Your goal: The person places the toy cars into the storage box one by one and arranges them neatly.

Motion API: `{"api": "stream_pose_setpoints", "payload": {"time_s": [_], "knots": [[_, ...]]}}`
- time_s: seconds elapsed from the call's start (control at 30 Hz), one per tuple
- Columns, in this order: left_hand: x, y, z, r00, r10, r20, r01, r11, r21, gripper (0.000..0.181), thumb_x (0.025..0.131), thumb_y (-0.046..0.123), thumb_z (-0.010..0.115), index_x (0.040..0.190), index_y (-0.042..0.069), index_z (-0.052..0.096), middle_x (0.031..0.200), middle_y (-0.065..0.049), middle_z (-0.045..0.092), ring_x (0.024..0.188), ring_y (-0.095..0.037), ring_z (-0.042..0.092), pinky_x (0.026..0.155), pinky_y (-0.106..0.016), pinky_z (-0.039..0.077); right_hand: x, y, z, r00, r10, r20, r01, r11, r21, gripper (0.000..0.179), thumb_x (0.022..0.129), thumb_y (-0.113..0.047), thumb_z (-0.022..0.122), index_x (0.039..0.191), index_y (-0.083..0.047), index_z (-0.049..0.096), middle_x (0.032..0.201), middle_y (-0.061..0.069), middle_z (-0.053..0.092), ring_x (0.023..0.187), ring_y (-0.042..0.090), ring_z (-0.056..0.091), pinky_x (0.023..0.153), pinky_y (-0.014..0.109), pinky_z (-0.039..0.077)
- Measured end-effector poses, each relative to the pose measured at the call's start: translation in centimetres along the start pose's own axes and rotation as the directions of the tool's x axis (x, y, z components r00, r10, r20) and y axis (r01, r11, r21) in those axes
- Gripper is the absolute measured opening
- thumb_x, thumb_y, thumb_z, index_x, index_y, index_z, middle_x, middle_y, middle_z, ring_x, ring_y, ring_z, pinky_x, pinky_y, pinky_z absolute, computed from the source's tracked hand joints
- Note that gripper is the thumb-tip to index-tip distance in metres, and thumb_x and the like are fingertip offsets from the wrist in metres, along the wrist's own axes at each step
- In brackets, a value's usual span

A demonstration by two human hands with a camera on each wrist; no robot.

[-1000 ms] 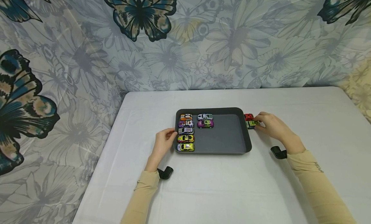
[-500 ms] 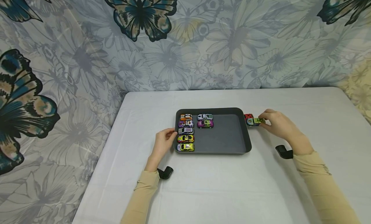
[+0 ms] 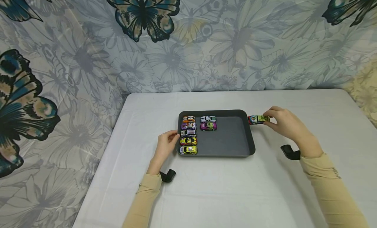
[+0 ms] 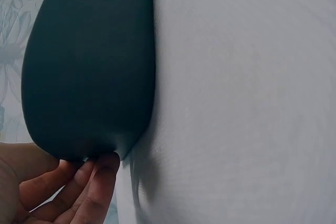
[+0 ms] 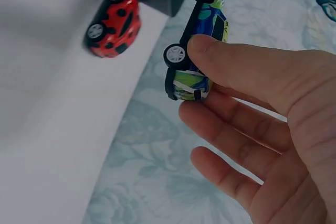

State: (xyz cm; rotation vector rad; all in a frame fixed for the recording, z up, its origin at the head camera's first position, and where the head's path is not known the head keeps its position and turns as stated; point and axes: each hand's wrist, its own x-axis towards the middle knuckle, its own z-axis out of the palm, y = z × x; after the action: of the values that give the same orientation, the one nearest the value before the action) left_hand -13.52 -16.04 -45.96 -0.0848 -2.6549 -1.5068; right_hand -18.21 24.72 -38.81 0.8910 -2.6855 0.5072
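My right hand (image 3: 284,123) pinches a green and blue toy car (image 5: 207,27) between thumb and fingers, just off the tray's right side. A red toy car with black spots (image 5: 116,24) sits on the table beside the tray; in the head view the held car mostly covers it. My left hand (image 3: 165,146) grips the left edge of the dark grey baking tray (image 3: 226,139), its thumb and fingertips at the rim in the left wrist view. Inside the tray, several toy cars (image 3: 188,141) form a column at the left. A silver car (image 3: 208,119) and a purple car (image 3: 208,126) make a second column.
A white cloth covers the table (image 3: 215,188). Behind it and to the left hangs fabric (image 3: 188,57) with flowers and butterflies. A black wrist camera (image 3: 168,176) shows at the left wrist, and another wrist camera (image 3: 290,152) at the right.
My right hand has drawn the green and blue car to the right, away from the tray, then lifted it up in front of the red car. The left hand and tray have stayed put.
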Motion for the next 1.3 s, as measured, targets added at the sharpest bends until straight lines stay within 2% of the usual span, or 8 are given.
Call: {"api": "stream_pose_setpoints", "payload": {"time_s": [0.23,0.37,0.63,0.9,1.13,1.3], "knots": [[0.0,0.0,0.0,1.0,-0.013,0.0,0.013,1.0,-0.003,0.026,0.091,0.009,0.06,0.109,-0.009,0.063,0.096,-0.019,0.067,0.083,-0.026,0.064,0.073,-0.032,0.055,1.2,-1.9,-0.4,0.998,-0.062,-0.033,0.062,0.998,0.005,0.024,0.066,0.005,0.077,0.087,0.005,0.067,0.083,0.012,0.062,0.068,0.025,0.059,0.056,0.038,0.047],[0.0,0.0,0.0,1.0,0.005,0.0,-0.005,1.0,0.002,0.025,0.091,0.008,0.06,0.109,-0.009,0.063,0.095,-0.02,0.067,0.083,-0.026,0.065,0.072,-0.032,0.055,1.9,-2.8,0.0,0.996,-0.085,-0.032,0.085,0.996,0.014,0.023,0.066,0.005,0.077,0.087,0.005,0.068,0.083,0.012,0.062,0.068,0.024,0.06,0.056,0.037,0.048],[0.0,0.0,0.0,1.0,0.01,-0.007,-0.01,1.0,-0.002,0.025,0.09,0.007,0.06,0.108,-0.009,0.063,0.095,-0.02,0.067,0.083,-0.027,0.065,0.072,-0.032,0.055,3.1,-4.3,1.3,0.994,-0.104,0.034,0.102,0.993,0.051,0.023,0.069,0.003,0.078,0.089,0.004,0.067,0.083,0.009,0.06,0.063,0.018,0.057,0.053,0.031,0.047],[0.0,-0.1,0.1,1.0,0.009,-0.011,-0.009,1.0,0.006,0.024,0.09,0.006,0.061,0.108,-0.01,0.063,0.095,-0.02,0.067,0.082,-0.027,0.065,0.071,-0.032,0.055,4.4,-5.5,2.9,0.987,-0.096,0.127,0.086,0.993,0.082,0.024,0.072,0.002,0.076,0.094,0.005,0.067,0.087,0.012,0.061,0.072,0.024,0.06,0.061,0.035,0.05],[0.0,0.0,0.0,1.0,0.02,-0.014,-0.02,1.0,0.001,0.024,0.089,0.006,0.061,0.108,-0.009,0.064,0.094,-0.02,0.067,0.082,-0.027,0.065,0.071,-0.032,0.055,5.0,-6.3,4.4,0.98,-0.117,0.161,0.105,0.991,0.081,0.024,0.073,0.0,0.076,0.095,0.004,0.067,0.09,0.013,0.061,0.077,0.027,0.062,0.066,0.037,0.052],[-0.1,-0.1,0.0,1.0,0.021,-0.008,-0.021,1.0,0.01,0.025,0.09,0.007,0.06,0.108,-0.009,0.064,0.094,-0.02,0.067,0.082,-0.027,0.065,0.071,-0.032,0.055,5.6,-7.0,5.3,0.974,-0.134,0.181,0.118,0.988,0.095,0.023,0.074,-0.003,0.076,0.095,0.002,0.068,0.089,0.012,0.061,0.075,0.025,0.062,0.065,0.035,0.052]]}}
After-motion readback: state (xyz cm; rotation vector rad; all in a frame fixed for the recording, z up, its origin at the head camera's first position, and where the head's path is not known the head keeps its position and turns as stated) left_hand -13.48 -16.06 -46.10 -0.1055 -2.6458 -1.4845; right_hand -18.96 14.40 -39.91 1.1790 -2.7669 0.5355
